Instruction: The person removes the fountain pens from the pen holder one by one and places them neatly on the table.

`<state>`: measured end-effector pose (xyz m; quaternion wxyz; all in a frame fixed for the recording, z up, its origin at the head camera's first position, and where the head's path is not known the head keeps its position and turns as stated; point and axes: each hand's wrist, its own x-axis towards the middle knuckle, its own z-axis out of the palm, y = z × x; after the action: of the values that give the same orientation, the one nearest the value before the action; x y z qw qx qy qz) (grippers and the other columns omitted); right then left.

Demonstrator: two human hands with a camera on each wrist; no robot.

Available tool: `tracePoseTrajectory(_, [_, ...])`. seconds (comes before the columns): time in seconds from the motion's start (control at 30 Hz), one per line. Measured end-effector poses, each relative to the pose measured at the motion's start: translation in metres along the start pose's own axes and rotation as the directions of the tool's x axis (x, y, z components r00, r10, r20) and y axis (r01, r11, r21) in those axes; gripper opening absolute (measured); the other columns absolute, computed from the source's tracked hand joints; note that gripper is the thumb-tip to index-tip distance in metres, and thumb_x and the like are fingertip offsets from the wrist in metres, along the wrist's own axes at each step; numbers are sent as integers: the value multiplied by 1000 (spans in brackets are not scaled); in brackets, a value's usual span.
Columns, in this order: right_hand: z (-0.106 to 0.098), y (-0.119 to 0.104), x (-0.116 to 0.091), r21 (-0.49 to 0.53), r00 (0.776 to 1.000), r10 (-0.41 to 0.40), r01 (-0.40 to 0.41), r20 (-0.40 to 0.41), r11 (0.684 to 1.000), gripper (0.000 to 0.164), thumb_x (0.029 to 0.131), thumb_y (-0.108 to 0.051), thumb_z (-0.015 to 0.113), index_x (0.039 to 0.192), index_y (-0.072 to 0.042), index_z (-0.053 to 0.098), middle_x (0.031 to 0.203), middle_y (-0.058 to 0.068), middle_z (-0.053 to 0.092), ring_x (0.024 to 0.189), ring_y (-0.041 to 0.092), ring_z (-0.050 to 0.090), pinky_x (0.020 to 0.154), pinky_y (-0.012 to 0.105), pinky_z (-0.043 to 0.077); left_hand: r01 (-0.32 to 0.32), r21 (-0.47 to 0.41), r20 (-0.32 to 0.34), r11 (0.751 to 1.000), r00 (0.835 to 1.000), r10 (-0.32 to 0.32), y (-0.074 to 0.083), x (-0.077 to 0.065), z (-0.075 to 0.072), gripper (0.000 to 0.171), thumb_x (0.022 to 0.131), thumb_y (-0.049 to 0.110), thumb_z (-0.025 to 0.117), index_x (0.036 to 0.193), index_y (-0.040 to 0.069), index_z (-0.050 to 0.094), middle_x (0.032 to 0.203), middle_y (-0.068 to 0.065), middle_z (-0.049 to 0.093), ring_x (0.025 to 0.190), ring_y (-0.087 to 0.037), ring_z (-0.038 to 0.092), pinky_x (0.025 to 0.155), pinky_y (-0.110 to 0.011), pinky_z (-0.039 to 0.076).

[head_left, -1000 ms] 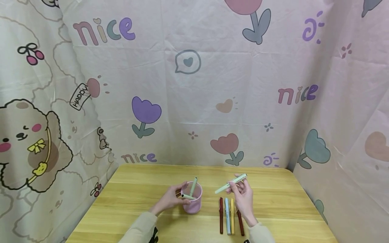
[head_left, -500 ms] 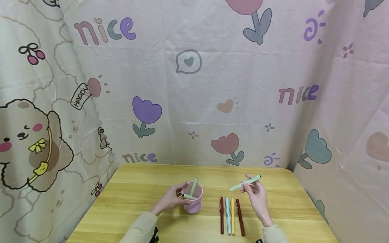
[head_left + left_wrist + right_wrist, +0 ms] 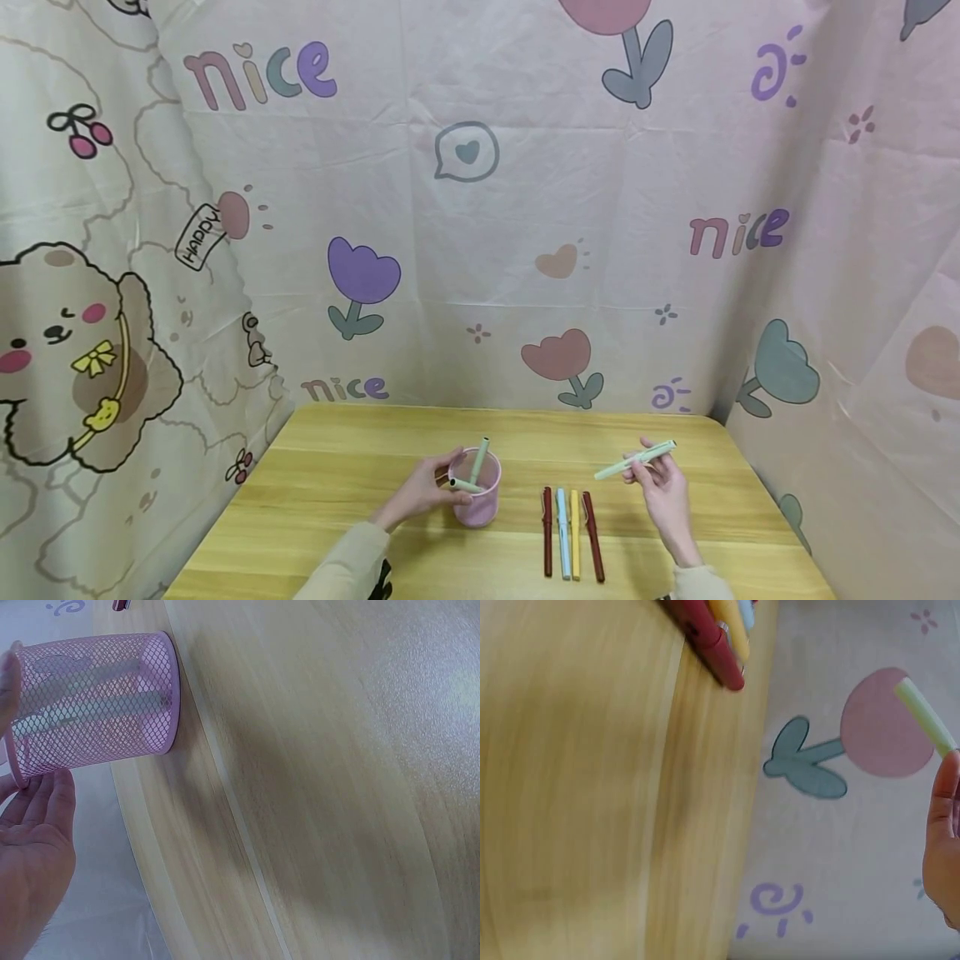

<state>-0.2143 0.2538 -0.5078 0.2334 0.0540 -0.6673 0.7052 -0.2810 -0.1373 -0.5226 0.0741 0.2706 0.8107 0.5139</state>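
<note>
My left hand (image 3: 426,490) grips a pink mesh pen holder (image 3: 480,508) near its rim, thumb on the near side and fingers behind. Inside it lean two light green pens (image 3: 480,461), also visible through the mesh in the left wrist view, where the holder (image 3: 97,697) stands on the table. Above the table on the right, my right hand (image 3: 663,496) pinches another light green pen (image 3: 636,460), tilted with its dark-tipped end up to the right. In the right wrist view only one end of this pen (image 3: 924,714) sticks out past the fingers.
Between the hands lie several pens side by side on the wooden table (image 3: 337,467): a dark red pen (image 3: 547,533), a light blue pen (image 3: 562,533), a yellow pen (image 3: 575,533) and another dark red pen (image 3: 593,537). A printed cloth (image 3: 465,233) hangs behind the table and along both sides.
My right hand has moved to the right with the light green pen, away from the row of pens, uncovering the right dark red one. The left hand and pen holder have stayed put.
</note>
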Motion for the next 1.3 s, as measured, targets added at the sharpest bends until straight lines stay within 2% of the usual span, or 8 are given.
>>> tracePoseTrajectory(0.1, [-8,3,0,30,1000,14,-13,-17,999,33,99,6,54,125,-14,51,96,-17,74,75,1,69,70,15,61,-8,7,1,1000,1000,8,-2,1,0,92,78,13,85,148,-15,31,151,-36,40,135,-53,48,112,-50,46])
tracePoseTrajectory(0.17, [-12,3,0,35,999,31,-30,-28,999,33,99,5,55,121,-19,51,96,-17,74,74,1,69,70,15,62,-7,15,1,1000,1000,7,-2,1,0,93,78,13,85,148,-15,31,151,-36,39,135,-53,47,111,-50,47])
tracePoseTrajectory(0.4, [-21,9,-2,19,998,64,-63,-13,998,25,97,3,60,115,-13,52,93,-12,75,72,3,69,65,17,61,-3,35,-1,999,1000,3,0,1,0,92,79,15,85,148,-15,32,150,-36,40,135,-51,48,111,-49,47])
tracePoseTrajectory(0.67, [-27,16,-4,-93,993,116,-112,38,989,28,96,2,63,113,-20,60,84,-11,73,66,4,64,57,18,59,-5,29,2,1000,1000,5,0,1,0,92,79,13,84,148,-15,31,150,-37,41,135,-53,47,111,-50,47])
tracePoseTrajectory(0.9, [-31,18,-7,-207,987,161,-153,20,966,25,97,-5,65,121,-11,61,81,-2,71,61,6,60,53,21,56,-12,17,6,1000,1000,12,-1,1,0,92,79,13,84,148,-16,30,150,-37,40,135,-54,47,112,-52,46])
tracePoseTrajectory(1.07, [-32,21,-8,-281,978,206,-190,27,941,37,99,-8,62,134,2,57,80,-3,66,59,5,56,52,21,53,-13,14,7,1000,1000,13,0,1,0,92,80,14,84,148,-15,30,150,-37,41,135,-55,47,111,-54,46])
tracePoseTrajectory(1.2, [-32,24,-10,-344,961,273,-242,42,907,45,100,-6,59,141,9,49,82,-3,62,59,6,53,50,19,49,-7,7,7,1000,1000,7,0,1,0,92,80,14,84,149,-15,30,150,-37,40,135,-55,46,112,-54,45])
tracePoseTrajectory(1.3, [-31,26,-10,-371,939,340,-297,55,880,46,99,-5,60,141,9,49,85,-1,62,57,7,52,48,19,47,1,4,6,1000,1000,-1,0,1,0,92,80,15,84,149,-15,30,151,-36,40,136,-55,46,112,-54,45])
